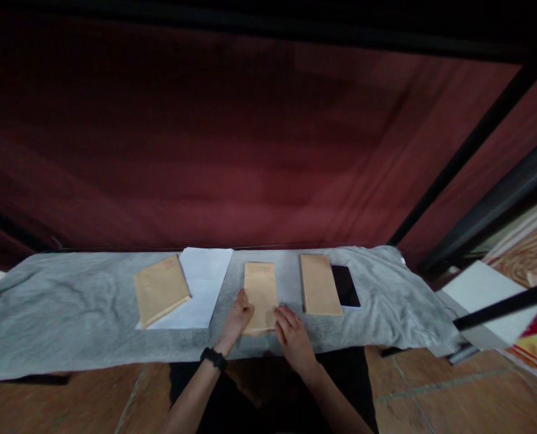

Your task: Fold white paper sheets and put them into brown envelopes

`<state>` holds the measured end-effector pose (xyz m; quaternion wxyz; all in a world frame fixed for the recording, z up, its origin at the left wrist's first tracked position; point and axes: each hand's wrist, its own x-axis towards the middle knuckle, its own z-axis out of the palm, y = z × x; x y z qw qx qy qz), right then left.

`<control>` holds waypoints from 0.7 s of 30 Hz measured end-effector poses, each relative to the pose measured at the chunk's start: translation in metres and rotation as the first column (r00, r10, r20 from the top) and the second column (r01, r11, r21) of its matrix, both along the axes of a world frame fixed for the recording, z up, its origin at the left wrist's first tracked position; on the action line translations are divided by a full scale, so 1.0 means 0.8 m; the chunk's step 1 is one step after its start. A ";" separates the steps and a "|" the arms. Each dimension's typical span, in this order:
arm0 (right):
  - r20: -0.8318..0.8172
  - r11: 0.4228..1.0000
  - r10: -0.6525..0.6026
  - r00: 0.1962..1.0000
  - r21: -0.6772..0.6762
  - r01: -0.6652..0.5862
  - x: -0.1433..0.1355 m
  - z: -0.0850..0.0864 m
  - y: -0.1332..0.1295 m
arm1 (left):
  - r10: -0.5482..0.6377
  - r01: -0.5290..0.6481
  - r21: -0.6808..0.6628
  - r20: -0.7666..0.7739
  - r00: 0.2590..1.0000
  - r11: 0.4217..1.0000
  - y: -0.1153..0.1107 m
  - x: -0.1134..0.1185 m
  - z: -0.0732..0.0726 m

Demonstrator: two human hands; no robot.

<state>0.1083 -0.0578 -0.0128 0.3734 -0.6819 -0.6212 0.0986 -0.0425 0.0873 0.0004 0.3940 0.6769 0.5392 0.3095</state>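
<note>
In front of me a brown paper envelope (260, 288) lies upright on the grey cloth. My left hand (238, 317) is closed on its left edge, thumb on top, with a dark band round the wrist. At the lower right edge, the bent fingers of my right hand (294, 337) pinch the paper; the thumb is hard to make out. To the right lies a stack of brown envelopes (321, 284), partly over a dark-screened phone (346, 286). On the left, more brown envelopes (161, 289) overlap some white paper sheets (207, 283).
The narrow bench with its grey cloth (87, 307) runs across in front of me. A dark red panel (250, 150) rises behind it, with black frame bars (467, 150) at right. A white box (489, 301) stands off the right end. Tiled floor (431, 392) shows below.
</note>
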 end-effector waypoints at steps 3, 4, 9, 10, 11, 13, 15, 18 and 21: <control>0.162 0.992 0.123 0.979 -0.034 -0.120 0.001 0.000 0.000 | 0.024 0.077 0.245 -0.382 0.924 0.966 -0.014 0.005 -0.007; 0.193 0.991 0.131 0.972 -0.040 -0.126 0.001 0.000 0.000 | 0.046 0.120 0.323 -0.464 0.885 0.939 -0.017 0.009 -0.008; 0.275 0.995 0.098 0.956 -0.034 -0.092 0.001 -0.007 0.001 | 0.008 0.386 0.458 -0.653 0.758 0.801 0.005 0.050 -0.018; 0.285 0.996 0.086 0.955 -0.026 -0.082 0.001 -0.007 0.001 | -0.023 0.434 0.442 -0.680 0.733 0.785 0.016 0.059 -0.020; 0.291 0.997 0.077 0.954 -0.019 -0.075 0.000 -0.007 0.001 | -0.048 0.467 0.419 -0.702 0.710 0.778 0.026 0.068 -0.022; 0.296 0.998 0.065 0.953 -0.003 -0.067 -0.001 -0.007 0.002 | -0.103 0.522 0.367 -0.736 0.669 0.770 0.047 0.080 -0.026; 0.291 0.998 0.061 0.955 0.007 -0.066 -0.001 -0.005 0.002 | -0.149 0.564 0.333 -0.751 0.643 0.756 0.062 0.088 -0.030; 0.282 0.997 0.068 0.957 0.012 -0.075 0.000 -0.002 0.002 | -0.179 0.589 0.328 -0.747 0.640 0.738 0.074 0.091 -0.038; 0.285 0.996 0.083 0.955 0.010 -0.090 0.001 -0.002 0.003 | -0.214 0.614 0.327 -0.736 0.642 0.719 0.073 0.086 -0.045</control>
